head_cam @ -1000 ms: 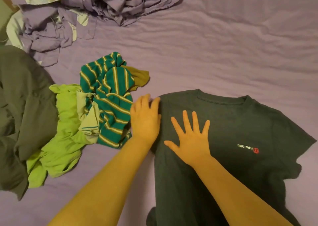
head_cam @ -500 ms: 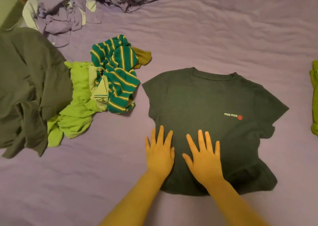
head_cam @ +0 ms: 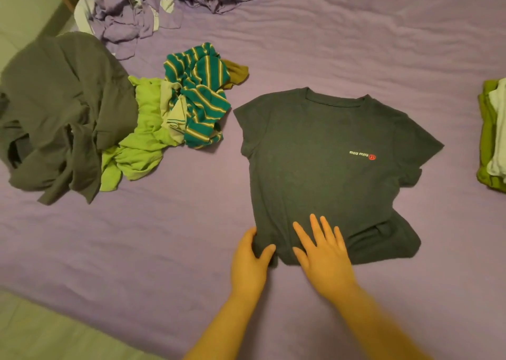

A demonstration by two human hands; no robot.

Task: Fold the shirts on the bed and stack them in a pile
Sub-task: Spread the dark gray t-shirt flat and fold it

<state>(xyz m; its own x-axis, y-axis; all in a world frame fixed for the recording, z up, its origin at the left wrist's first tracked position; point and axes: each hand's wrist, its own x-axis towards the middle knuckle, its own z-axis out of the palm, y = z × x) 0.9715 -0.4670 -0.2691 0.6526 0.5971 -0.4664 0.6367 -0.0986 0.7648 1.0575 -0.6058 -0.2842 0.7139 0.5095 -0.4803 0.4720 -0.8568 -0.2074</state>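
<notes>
A dark grey T-shirt (head_cam: 323,168) with a small white and red logo lies spread flat, front up, on the purple bed (head_cam: 356,44). Its lower right corner is bunched up. My left hand (head_cam: 250,261) grips the shirt's bottom left hem corner, thumb on top of the cloth. My right hand (head_cam: 323,253) lies flat on the hem just right of it, fingers straight and spread. At the right edge sits a pile of folded shirts (head_cam: 492,138), olive green and white.
Unfolded clothes lie to the left: a green striped shirt (head_cam: 197,96), a lime green shirt (head_cam: 139,146) and a large dark grey garment (head_cam: 60,113). Crumpled purple bedding (head_cam: 153,6) fills the far left corner. The bed's near edge (head_cam: 82,313) runs along the bottom left.
Both hands slid down the shirt from the chest to the hem. The left hand moved from lying flat to gripping the bottom left corner. The view pulled back.
</notes>
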